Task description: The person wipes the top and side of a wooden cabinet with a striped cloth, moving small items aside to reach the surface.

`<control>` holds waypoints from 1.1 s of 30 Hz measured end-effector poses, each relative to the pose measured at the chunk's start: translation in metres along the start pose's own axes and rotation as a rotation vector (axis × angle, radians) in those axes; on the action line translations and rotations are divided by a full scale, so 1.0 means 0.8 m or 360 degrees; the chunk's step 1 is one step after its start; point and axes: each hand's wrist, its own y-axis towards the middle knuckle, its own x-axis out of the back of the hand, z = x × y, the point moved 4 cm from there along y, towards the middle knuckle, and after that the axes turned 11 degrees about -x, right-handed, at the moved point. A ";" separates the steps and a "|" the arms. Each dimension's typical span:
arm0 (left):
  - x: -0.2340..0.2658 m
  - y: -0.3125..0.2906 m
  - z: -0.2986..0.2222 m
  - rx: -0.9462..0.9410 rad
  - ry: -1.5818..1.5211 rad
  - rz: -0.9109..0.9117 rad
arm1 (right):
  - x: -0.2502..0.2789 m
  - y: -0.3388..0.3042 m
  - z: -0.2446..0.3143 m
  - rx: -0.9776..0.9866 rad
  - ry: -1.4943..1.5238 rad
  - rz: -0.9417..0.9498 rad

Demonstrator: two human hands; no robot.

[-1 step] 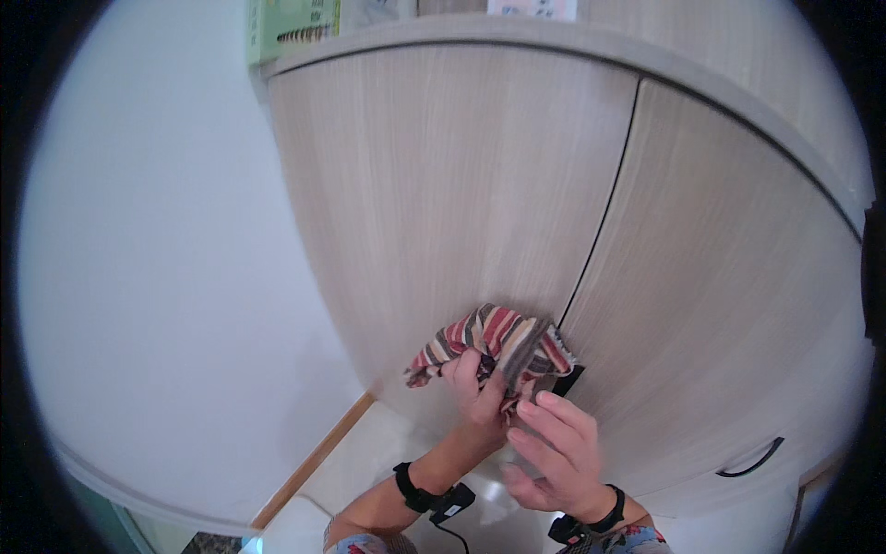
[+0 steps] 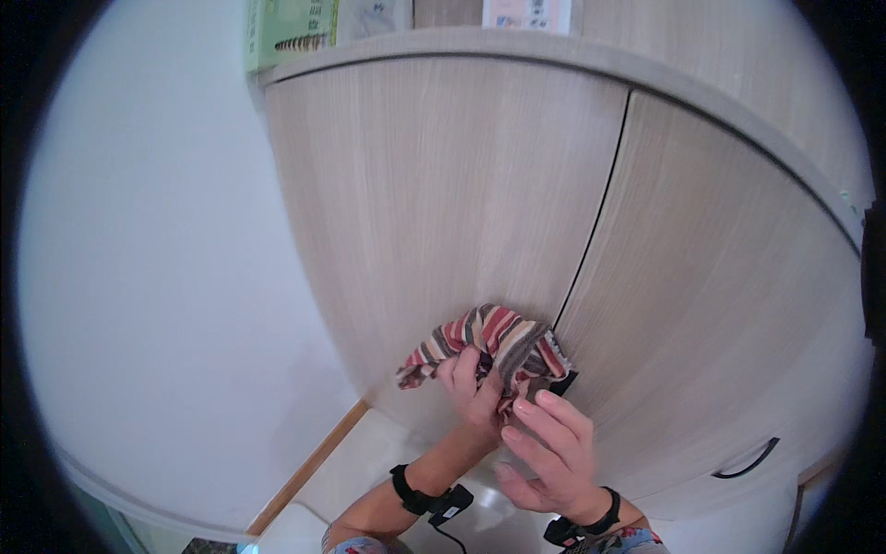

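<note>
A bunched cloth (image 2: 500, 331) with red, cream and dark grey stripes is gripped in my left hand (image 2: 469, 386), close in front of the cabinet door. Its folds drape over the fingers, and a small dark patch shows between finger and thumb; I cannot make out what it is. Just to the right, my right hand (image 2: 552, 452) is open, fingers apart, with nothing visible in it. Its fingertips come close to the lower edge of the cloth; whether they touch it I cannot tell.
Pale wood-grain cabinet doors (image 2: 434, 194) stand ahead, with a black handle (image 2: 748, 460) at the lower right. A dark handle (image 2: 564, 382) is partly hidden behind the cloth. On the cabinet top are a green box (image 2: 291, 28) and a pinkish-white package (image 2: 528, 14). A white wall (image 2: 166, 258) runs along the left.
The view has tilted slightly, so the cabinet top and its boxes sit a little lower in the picture. Both hands and the cloth keep nearly the same pose.
</note>
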 end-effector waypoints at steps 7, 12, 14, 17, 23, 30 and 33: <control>-0.007 0.127 -0.001 -0.0354 -0.0027 0.0248 | 0.007 0.018 -0.002 0.0057 -0.0047 -0.0164; 0.002 0.212 0.006 -0.0337 -0.0063 0.0195 | 0.011 0.046 0.007 0.0113 -0.0056 -0.0179; 0.000 0.203 0.014 -0.0316 -0.0067 0.0150 | 0.012 0.047 0.008 0.0120 -0.0092 -0.0179; 0.005 0.170 0.029 -0.0123 -0.0009 -0.0015 | 0.023 0.047 0.007 0.0126 -0.0159 -0.0150; 0.010 0.223 0.075 0.0183 -0.0233 -0.0227 | 0.026 0.046 0.004 0.0190 -0.0216 -0.0132; -0.026 0.225 -0.020 -0.0587 -0.0168 0.0204 | 0.023 0.047 0.009 0.0219 -0.0308 -0.0156; -0.028 0.219 -0.026 -0.0803 -0.0226 0.0319 | 0.021 0.044 0.005 0.0158 -0.0344 -0.0133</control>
